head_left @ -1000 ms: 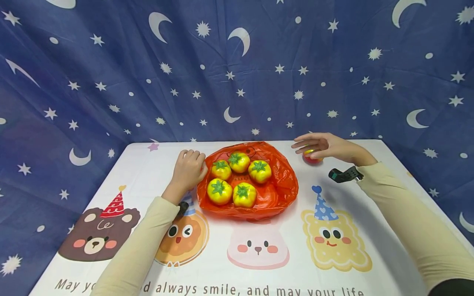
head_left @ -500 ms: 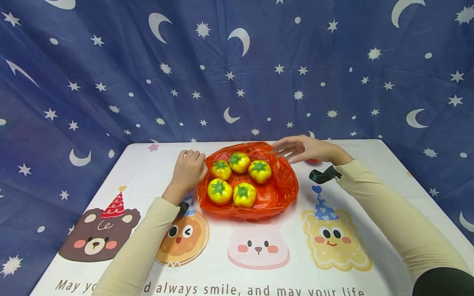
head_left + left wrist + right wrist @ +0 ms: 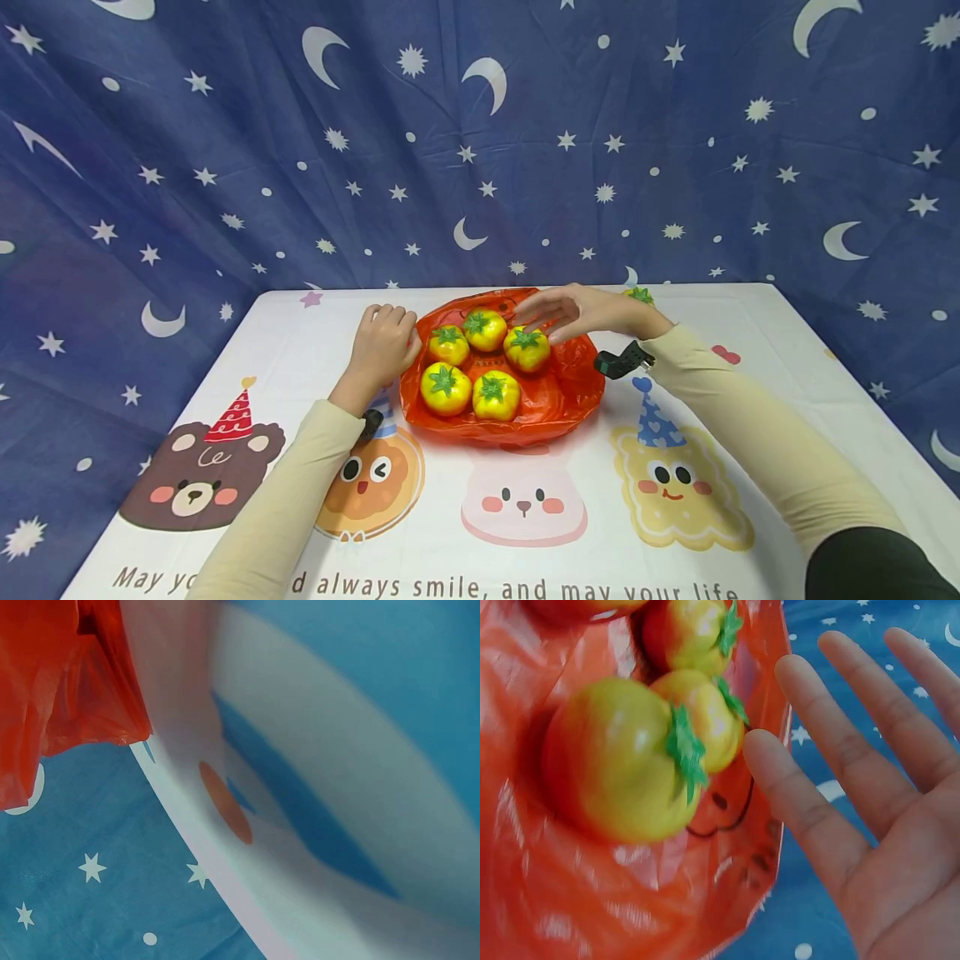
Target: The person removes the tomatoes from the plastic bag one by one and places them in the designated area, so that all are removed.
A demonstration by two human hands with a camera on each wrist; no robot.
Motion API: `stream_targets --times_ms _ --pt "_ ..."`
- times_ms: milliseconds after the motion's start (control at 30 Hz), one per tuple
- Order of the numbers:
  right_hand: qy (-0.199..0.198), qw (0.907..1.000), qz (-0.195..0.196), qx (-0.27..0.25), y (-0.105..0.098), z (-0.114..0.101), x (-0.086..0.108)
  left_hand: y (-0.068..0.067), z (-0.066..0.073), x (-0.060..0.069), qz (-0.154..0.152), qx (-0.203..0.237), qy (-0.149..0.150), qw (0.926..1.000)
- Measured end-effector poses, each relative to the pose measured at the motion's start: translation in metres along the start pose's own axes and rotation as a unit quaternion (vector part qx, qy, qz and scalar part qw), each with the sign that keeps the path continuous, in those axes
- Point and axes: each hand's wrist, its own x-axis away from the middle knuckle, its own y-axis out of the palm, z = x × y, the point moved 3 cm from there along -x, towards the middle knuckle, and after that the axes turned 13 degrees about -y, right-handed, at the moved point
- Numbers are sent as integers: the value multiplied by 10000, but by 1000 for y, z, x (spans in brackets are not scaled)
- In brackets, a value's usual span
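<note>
Several yellow-and-red toy tomatoes [image 3: 494,396] with green leafy tops lie in a spread red plastic bag [image 3: 543,408] on the table. My left hand [image 3: 380,343], fingers curled, grips the bag's left rim with the thumb side against it. The left wrist view shows the bag's edge [image 3: 90,697], but not the grip. My right hand [image 3: 588,312] is over the bag's right rear part, fingers extended and nothing held. Its fingertips overlap the rear right tomato [image 3: 529,354] in the head view. The right wrist view shows a gap between my fingers [image 3: 847,750] and the nearest tomato [image 3: 619,761].
Another tomato [image 3: 640,295] stands on the table behind my right wrist, mostly hidden. The white tablecloth [image 3: 442,575] bears printed cartoon faces. A blue curtain [image 3: 480,183] with moons and stars hangs behind the table. Each wrist wears a dark strap [image 3: 624,360].
My right hand has moved left, from over the tomato at the right to above the bag, with nothing in it. My left hand and the tomatoes in the bag have not moved.
</note>
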Motion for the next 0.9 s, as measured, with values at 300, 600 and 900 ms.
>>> stream_targets --times_ms 300,600,900 --pt "-338 9991 -162 -184 15 3 -20 -1 0 0 31 40 2 10000" --pt "-529 9953 -410 -694 28 15 -30 0 1 1 85 47 48 9999" --pt "-448 9945 -456 -826 37 26 -32 1 0 0 129 9 72 9999"
